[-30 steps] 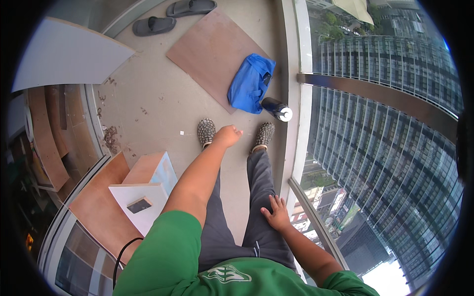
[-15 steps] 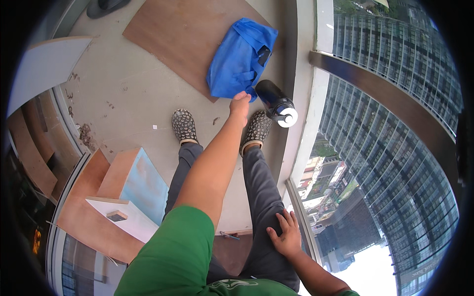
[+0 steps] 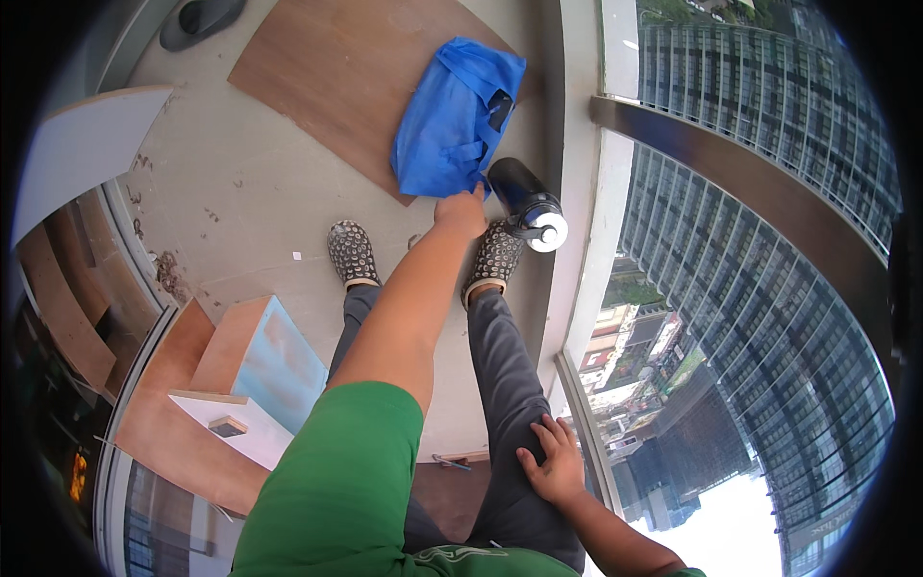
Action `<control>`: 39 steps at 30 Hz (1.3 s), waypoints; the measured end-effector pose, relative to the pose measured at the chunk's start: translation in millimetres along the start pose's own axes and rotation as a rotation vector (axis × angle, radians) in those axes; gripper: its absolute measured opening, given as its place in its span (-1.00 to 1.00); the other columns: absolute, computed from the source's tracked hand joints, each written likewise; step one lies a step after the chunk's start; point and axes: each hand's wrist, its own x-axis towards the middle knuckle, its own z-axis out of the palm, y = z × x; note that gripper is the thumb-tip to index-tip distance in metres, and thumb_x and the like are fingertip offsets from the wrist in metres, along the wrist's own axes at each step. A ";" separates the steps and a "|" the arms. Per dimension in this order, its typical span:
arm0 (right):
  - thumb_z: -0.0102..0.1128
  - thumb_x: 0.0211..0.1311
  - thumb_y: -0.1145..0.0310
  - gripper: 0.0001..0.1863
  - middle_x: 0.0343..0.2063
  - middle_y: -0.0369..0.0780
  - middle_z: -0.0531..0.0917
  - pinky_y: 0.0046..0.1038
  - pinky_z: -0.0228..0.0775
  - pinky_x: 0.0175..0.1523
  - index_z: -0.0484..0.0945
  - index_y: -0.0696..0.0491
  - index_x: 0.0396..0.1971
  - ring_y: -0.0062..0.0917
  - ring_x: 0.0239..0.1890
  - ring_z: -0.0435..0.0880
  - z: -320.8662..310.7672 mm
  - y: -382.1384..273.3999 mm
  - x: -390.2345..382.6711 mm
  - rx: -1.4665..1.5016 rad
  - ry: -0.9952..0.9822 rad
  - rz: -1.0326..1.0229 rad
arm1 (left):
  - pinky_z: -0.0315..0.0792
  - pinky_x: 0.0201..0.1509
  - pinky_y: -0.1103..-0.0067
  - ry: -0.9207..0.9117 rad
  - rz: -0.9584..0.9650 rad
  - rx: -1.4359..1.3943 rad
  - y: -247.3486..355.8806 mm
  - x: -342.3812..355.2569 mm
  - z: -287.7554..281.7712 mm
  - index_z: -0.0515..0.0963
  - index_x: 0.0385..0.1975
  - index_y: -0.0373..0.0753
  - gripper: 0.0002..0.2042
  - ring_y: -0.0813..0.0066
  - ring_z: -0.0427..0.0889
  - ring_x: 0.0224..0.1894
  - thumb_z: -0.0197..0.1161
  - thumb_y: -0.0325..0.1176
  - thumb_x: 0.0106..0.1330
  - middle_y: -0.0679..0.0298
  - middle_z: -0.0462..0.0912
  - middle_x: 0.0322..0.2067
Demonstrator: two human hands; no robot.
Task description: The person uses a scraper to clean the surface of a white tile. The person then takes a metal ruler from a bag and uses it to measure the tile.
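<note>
At the far left, a flat, pale panel (image 3: 85, 159) stands above the grey floor. Next come a dark grey slip-on sandal (image 3: 202, 22) at the top and, lower down, a wooden box with a pale blue side (image 3: 279, 358). A flat, brown, straight-edged board (image 3: 308, 82) lies on the floor, and a soft, blue fabric bag with handles (image 3: 440, 130) rests on it, near the centre. The person's left hand (image 3: 461, 213) reaches to the bag's lower corner, fingers bunched together; whether they are clamped on the fabric cannot be told. Just right of the bag is a black, cylindrical bottle with a white-topped lid (image 3: 519, 188). Lower down, the right hand (image 3: 558, 466) rests on grey trousers (image 3: 505, 351), fingers spread apart. A tall, glass-fronted tower (image 3: 760, 260) fills the far right.
</note>
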 end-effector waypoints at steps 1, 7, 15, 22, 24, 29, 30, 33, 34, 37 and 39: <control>0.32 0.24 0.07 -0.45 0.29 0.02 0.49 -0.11 0.23 0.44 0.59 0.07 0.15 0.07 0.38 0.33 -1.2 0.1 0.1 0.003 -0.011 -0.014 | 0.53 0.18 0.22 0.030 -0.003 0.038 -17.3 7.1 7.6 0.55 0.19 -0.16 -0.54 0.04 0.64 0.15 0.24 -0.09 0.36 0.03 0.61 0.14; 0.31 0.24 0.07 -0.45 0.29 0.01 0.49 -0.13 0.23 0.45 0.59 0.08 0.15 0.05 0.39 0.34 1.0 1.3 0.4 0.034 -0.005 -0.008 | 0.56 -0.03 0.18 0.327 -0.013 -0.146 -43.5 -40.7 2.2 0.66 -0.19 -0.18 -0.77 0.02 0.68 -0.06 0.17 -0.19 0.40 0.10 0.72 -0.16; 0.31 0.24 0.07 -0.45 0.29 0.00 0.49 -0.13 0.22 0.46 0.58 0.08 0.15 0.02 0.40 0.32 0.9 2.3 1.7 0.057 -0.009 -0.030 | 0.54 -0.21 0.28 0.973 0.087 -0.333 -77.2 -128.9 -40.1 0.62 -0.35 -0.22 -0.92 0.11 0.65 -0.33 0.28 -0.37 0.30 0.16 0.69 -0.38; 0.31 0.24 0.08 -0.45 0.29 0.01 0.49 -0.13 0.23 0.45 0.58 0.09 0.14 0.02 0.39 0.33 0.7 -4.0 1.8 0.062 -0.013 -0.016 | 0.53 -0.25 0.56 1.001 -0.028 -0.613 -92.8 -128.7 -69.5 0.65 -0.20 -0.30 -0.86 0.51 0.64 -0.40 0.23 -0.55 0.29 0.23 0.67 -0.29; 0.30 0.24 0.07 -0.45 0.29 0.00 0.48 -0.13 0.21 0.46 0.58 0.09 0.14 0.03 0.40 0.32 -1.2 -5.5 1.9 0.068 -0.026 -0.010 | 0.51 -0.25 0.60 0.978 -0.036 -0.670 -98.2 -127.2 -70.2 0.65 -0.18 -0.31 -0.85 0.58 0.61 -0.40 0.21 -0.58 0.31 0.25 0.65 -0.26; 0.28 0.30 0.23 -0.64 0.05 -0.02 0.62 -0.17 0.37 0.29 0.63 0.14 -0.02 -0.06 0.21 0.52 0.5 -15.8 13.0 0.125 0.079 -0.116 | 0.51 -0.24 0.62 0.877 -0.061 -0.632 -93.0 -138.5 -69.6 0.64 -0.12 -0.32 -0.82 0.63 0.59 -0.40 0.21 -0.58 0.33 0.26 0.62 -0.21; 0.27 0.31 0.28 -0.69 -0.03 -0.02 0.65 -0.19 0.42 0.22 0.64 0.16 -0.06 -0.09 0.13 0.57 -4.5 -33.8 31.7 0.242 0.093 -0.146 | 0.51 -0.24 0.62 0.862 -0.063 -0.653 -90.1 -141.9 -65.3 0.64 -0.11 -0.32 -0.82 0.63 0.59 -0.39 0.21 -0.57 0.33 0.26 0.62 -0.20; 0.18 0.42 0.36 -0.79 -0.32 -0.07 0.65 -0.38 0.52 -0.12 0.61 0.23 -0.17 -0.28 -0.26 0.69 -18.5 -117.8 123.6 0.629 0.226 -0.327 | 0.52 -0.22 0.57 0.845 -0.091 -0.741 -88.2 -151.4 -49.2 0.64 -0.10 -0.31 -0.81 0.56 0.61 -0.38 0.22 -0.56 0.32 0.23 0.62 -0.21; 0.14 0.47 0.34 -0.76 -0.35 -0.12 0.65 -0.43 0.52 -0.13 0.60 0.24 -0.15 -0.43 -0.30 0.69 -9.7 -140.1 166.3 0.868 0.220 -0.238 | 0.53 -0.20 0.53 0.846 -0.096 -0.784 -85.0 -153.8 -47.1 0.64 -0.11 -0.29 -0.81 0.48 0.63 -0.38 0.22 -0.54 0.31 0.21 0.63 -0.23; -0.04 0.54 0.38 -0.73 -0.24 -0.15 0.64 -0.42 0.65 -0.01 0.53 0.29 -0.08 -0.47 -0.21 0.72 -6.3 -199.7 310.2 1.434 0.333 -0.152 | 0.55 -0.19 0.47 0.861 -0.078 -0.857 -76.5 -154.0 -42.5 0.64 -0.10 -0.28 -0.80 0.38 0.65 -0.38 0.23 -0.54 0.30 0.16 0.64 -0.25; 0.00 0.48 0.42 -0.77 -0.28 -0.16 0.65 -0.42 0.62 -0.05 0.54 0.27 -0.10 -0.44 -0.21 0.71 -7.7 -218.3 383.9 1.543 0.368 -0.011 | 0.56 -0.20 0.47 0.867 -0.063 -0.912 -68.8 -150.8 -42.3 0.63 -0.11 -0.28 -0.80 0.36 0.66 -0.37 0.23 -0.55 0.29 0.15 0.65 -0.25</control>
